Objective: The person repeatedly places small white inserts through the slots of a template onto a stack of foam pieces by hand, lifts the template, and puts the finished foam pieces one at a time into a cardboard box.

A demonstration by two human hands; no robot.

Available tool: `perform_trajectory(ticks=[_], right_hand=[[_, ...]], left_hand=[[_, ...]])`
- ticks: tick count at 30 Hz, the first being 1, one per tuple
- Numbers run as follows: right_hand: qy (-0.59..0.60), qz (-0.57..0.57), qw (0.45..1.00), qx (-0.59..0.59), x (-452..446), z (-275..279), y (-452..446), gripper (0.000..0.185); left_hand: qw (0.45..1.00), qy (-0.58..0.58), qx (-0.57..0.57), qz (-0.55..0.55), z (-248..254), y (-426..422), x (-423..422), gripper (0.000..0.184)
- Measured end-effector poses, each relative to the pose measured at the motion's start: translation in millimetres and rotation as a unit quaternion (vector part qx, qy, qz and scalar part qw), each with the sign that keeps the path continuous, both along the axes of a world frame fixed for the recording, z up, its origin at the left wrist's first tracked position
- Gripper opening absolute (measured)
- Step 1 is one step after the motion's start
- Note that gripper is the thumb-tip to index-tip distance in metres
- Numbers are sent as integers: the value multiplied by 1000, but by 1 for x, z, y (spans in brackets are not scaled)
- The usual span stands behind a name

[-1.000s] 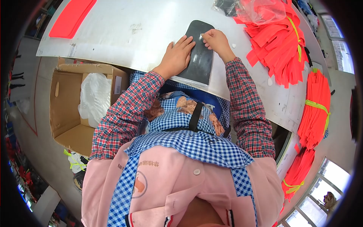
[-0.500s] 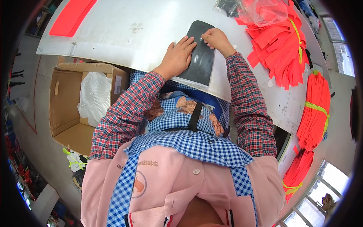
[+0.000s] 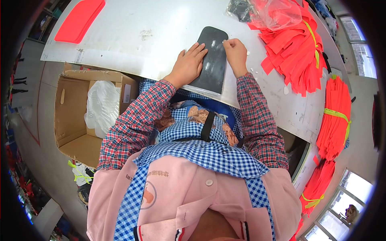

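Observation:
A dark, flat panel with rounded top corners (image 3: 213,70) lies on the white table near its front edge, with glossy patches on its surface. My left hand (image 3: 187,65) rests flat on the panel's left side, fingers spread. At the panel's upper right edge is my right hand (image 3: 235,54), its thumb and fingertips pinched together. Whatever is between those fingertips is too small to make out.
Bundled red strips (image 3: 291,52) lie at the right under a clear plastic bag (image 3: 279,14). More red bundles (image 3: 334,116) hang at the far right. Red sheets (image 3: 80,20) lie at the back left of the white table (image 3: 132,40). An open cardboard box (image 3: 72,108) holds clear plastic.
My right hand has moved from the panel's upper surface to its right edge, still pinched. My left hand stays flat on the panel. Small pale bits now show beside my right wrist.

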State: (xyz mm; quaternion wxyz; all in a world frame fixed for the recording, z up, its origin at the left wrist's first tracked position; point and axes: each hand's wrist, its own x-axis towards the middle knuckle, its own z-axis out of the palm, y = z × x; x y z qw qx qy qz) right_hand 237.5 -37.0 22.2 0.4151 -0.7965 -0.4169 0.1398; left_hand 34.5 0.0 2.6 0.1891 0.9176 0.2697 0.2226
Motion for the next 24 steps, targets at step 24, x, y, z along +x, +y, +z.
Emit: perform_trajectory(ticks=[24], right_hand=[[68,28,992,106,-20,0,-44,17]], left_hand=[[976,-208,-24,50,20,-2,-9,30]])
